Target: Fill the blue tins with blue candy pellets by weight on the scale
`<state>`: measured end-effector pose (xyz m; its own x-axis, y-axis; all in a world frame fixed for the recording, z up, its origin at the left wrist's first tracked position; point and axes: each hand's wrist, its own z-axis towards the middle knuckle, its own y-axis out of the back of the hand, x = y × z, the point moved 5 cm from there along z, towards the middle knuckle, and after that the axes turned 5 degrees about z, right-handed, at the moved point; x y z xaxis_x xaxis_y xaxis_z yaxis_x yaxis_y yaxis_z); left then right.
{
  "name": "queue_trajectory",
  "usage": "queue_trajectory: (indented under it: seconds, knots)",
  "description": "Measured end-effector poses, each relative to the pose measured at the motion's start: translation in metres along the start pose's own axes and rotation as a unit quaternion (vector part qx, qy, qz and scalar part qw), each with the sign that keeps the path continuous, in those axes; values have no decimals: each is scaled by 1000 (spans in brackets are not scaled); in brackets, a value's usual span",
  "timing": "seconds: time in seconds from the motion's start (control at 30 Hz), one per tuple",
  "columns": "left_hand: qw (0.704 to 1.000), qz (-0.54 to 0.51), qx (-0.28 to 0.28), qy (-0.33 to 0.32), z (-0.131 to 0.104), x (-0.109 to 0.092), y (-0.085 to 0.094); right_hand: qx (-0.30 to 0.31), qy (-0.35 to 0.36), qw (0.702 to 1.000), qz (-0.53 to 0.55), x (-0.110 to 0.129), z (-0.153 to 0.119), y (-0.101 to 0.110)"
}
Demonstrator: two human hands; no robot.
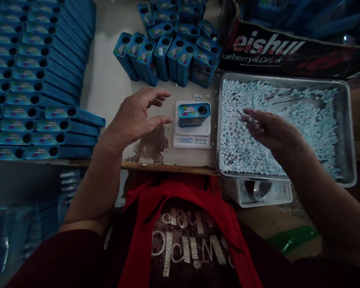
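Note:
A blue tin [194,115] with a round dark opening stands on a small white digital scale [192,142], whose display seems to read 1435. Left of the tin, my left hand [141,114] hovers with thumb and fingers spread, touching nothing. Over the metal tray [351,132] of small pale blue and white candies [246,156], my right hand [267,130] is held with its fingers drawn together. A few candies show at its fingertips. Several loose candies [198,96] lie on the table behind the scale.
Several blue tins [177,52] stand grouped behind the scale. Rows of more tins [36,86] fill the left side. A black printed box [288,52] sits behind the tray. Below the tray is a white plastic basket [264,200]. The table's wooden edge [174,168] runs in front.

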<state>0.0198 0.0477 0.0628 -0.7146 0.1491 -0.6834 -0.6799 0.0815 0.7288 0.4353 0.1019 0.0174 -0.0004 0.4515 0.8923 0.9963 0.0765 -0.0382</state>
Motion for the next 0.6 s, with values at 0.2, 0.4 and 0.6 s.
queue_trajectory:
  seconds: [0.2,0.4,0.6]
  knots:
    - [1000,-1,-18,22,-18,0,6,137,-39,989,29,49,0,-79]
    - [998,15,9,52,-26,-3,3,209,36,975,-68,76,-5,-118]
    - [998,11,21,54,-20,-6,5,182,244,889,-342,98,-13,-140]
